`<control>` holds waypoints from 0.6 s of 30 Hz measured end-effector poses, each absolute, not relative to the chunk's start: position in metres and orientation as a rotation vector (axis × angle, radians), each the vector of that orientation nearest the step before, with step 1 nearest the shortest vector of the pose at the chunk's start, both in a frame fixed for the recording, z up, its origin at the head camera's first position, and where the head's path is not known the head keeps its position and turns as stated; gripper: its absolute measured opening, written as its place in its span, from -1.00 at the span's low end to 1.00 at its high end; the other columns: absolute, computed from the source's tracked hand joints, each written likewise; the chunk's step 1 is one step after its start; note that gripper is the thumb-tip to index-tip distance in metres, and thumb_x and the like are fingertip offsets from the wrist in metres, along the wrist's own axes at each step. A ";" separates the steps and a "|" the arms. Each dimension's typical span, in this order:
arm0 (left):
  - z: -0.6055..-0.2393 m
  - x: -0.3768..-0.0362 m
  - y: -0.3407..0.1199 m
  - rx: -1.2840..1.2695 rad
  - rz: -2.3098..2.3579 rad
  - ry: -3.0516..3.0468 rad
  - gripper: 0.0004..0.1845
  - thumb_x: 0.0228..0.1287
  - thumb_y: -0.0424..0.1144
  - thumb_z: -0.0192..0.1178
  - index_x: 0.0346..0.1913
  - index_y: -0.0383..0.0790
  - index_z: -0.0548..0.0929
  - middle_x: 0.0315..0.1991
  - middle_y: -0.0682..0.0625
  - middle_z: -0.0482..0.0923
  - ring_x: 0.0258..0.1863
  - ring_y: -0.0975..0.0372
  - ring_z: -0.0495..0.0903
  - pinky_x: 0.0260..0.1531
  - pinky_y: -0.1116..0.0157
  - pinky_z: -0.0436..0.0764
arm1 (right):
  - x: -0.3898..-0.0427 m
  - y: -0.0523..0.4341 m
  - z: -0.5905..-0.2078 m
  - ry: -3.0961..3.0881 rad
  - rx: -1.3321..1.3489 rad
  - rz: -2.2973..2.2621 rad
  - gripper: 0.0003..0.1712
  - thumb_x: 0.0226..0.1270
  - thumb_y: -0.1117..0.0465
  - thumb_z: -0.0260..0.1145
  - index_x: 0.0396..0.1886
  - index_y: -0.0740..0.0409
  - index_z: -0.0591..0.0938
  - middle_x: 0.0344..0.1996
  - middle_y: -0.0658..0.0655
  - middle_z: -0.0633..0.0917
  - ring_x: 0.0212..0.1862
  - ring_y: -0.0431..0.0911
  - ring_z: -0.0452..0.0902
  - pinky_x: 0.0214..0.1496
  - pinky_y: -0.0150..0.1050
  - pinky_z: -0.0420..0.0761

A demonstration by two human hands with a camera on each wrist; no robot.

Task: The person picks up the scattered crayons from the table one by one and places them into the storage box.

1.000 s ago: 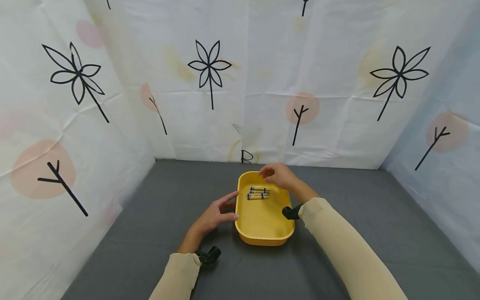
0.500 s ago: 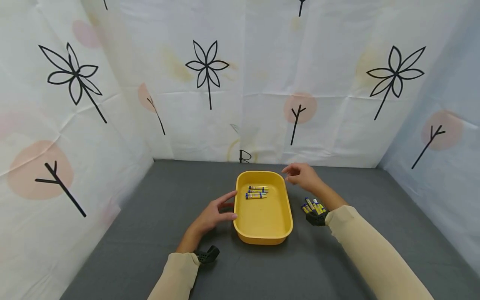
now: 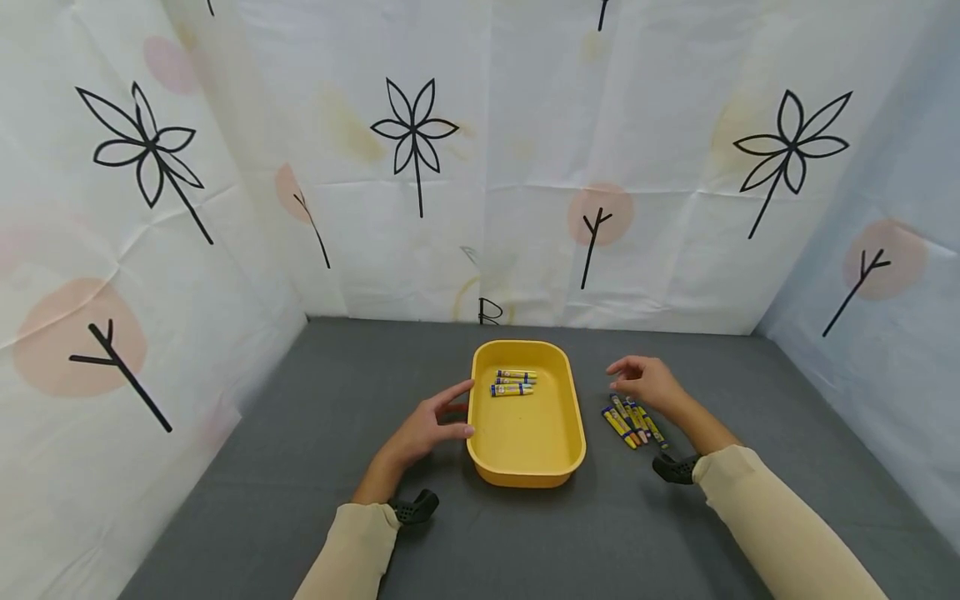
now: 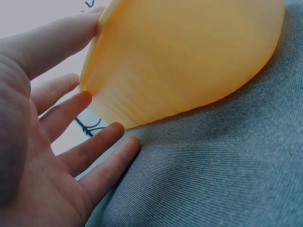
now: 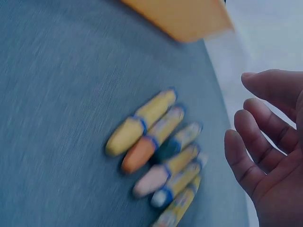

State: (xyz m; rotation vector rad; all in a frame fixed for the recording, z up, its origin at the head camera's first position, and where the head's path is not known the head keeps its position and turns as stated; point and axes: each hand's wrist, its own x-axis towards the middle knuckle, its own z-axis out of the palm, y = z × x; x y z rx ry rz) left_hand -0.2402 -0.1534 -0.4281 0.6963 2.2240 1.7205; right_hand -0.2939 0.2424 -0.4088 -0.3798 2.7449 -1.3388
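Note:
A yellow plastic tray (image 3: 527,442) stands on the grey cloth, with three crayons (image 3: 512,390) lying side by side towards its far end. My left hand (image 3: 422,432) rests its fingertips and thumb against the tray's left rim, fingers extended; the left wrist view shows them along the tray's wall (image 4: 189,56). To the right of the tray lies a loose row of several crayons (image 3: 621,427) in yellow wrappers, their tips yellow, orange, dark green, pink and white. My right hand (image 3: 648,383) hovers just beyond this row, fingers loosely bent, holding nothing.
Grey cloth (image 3: 360,375) covers the table. White fabric walls (image 3: 525,150) printed with flowers and trees rise at the back and both sides. Each wrist wears a black band; the right one (image 3: 675,468) is close to the crayon row.
My right hand has moved from above the tray out to the right and back towards the loose crayons, uncovering them. The left hand stays at the rim; the tray has not moved.

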 end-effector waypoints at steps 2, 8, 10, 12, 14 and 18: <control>-0.428 -0.240 -0.154 0.695 1.719 2.226 -0.18 0.25 -0.25 0.32 0.50 -0.27 0.16 0.45 -0.25 0.14 0.33 -0.21 0.26 0.23 -0.16 0.28 | -0.291 0.248 -0.413 2.756 -0.359 -1.319 -0.68 0.32 0.38 0.28 0.01 0.47 0.57 -0.37 0.24 0.62 -0.35 0.16 0.52 -0.33 -0.05 0.57; -0.429 -0.240 -0.153 0.687 1.729 2.225 -0.20 0.26 -0.31 0.29 0.50 -0.28 0.16 0.45 -0.25 0.15 0.33 -0.21 0.26 0.23 -0.17 0.27 | -0.281 0.270 -0.423 2.736 -0.382 -1.263 -0.68 0.28 0.40 0.31 -0.01 0.49 0.57 -0.41 0.16 0.59 -0.41 0.02 0.48 -0.43 -0.15 0.52; -0.429 -0.241 -0.152 0.688 1.730 2.226 -0.21 0.26 -0.34 0.27 0.50 -0.28 0.17 0.45 -0.25 0.14 0.33 -0.21 0.26 0.22 -0.17 0.28 | -0.278 0.277 -0.424 2.700 -0.393 -1.247 -0.65 0.27 0.40 0.32 0.01 0.48 0.56 -0.41 0.15 0.59 -0.40 0.00 0.48 -0.43 -0.16 0.53; -0.429 -0.241 -0.152 0.691 1.724 2.229 -0.21 0.26 -0.34 0.27 0.50 -0.28 0.16 0.46 -0.25 0.13 0.33 -0.21 0.26 0.22 -0.17 0.28 | -0.276 0.284 -0.426 2.663 -0.401 -1.232 -0.62 0.25 0.40 0.34 0.04 0.48 0.55 -0.39 0.15 0.59 -0.39 -0.02 0.48 -0.41 -0.16 0.54; -0.429 -0.241 -0.152 0.694 1.723 2.233 -0.21 0.26 -0.31 0.29 0.50 -0.28 0.16 0.46 -0.25 0.13 0.32 -0.21 0.27 0.22 -0.17 0.28 | -0.275 0.289 -0.427 2.640 -0.415 -1.216 -0.59 0.22 0.41 0.36 0.05 0.48 0.54 -0.38 0.15 0.57 -0.38 -0.04 0.47 -0.41 -0.17 0.53; -0.428 -0.240 -0.152 0.689 1.718 2.243 -0.21 0.26 -0.32 0.28 0.50 -0.28 0.17 0.45 -0.25 0.14 0.31 -0.18 0.30 0.21 -0.16 0.30 | -0.271 0.295 -0.428 2.605 -0.466 -1.217 -0.56 0.18 0.44 0.37 0.06 0.49 0.53 -0.33 0.21 0.55 -0.40 -0.06 0.45 -0.41 -0.19 0.52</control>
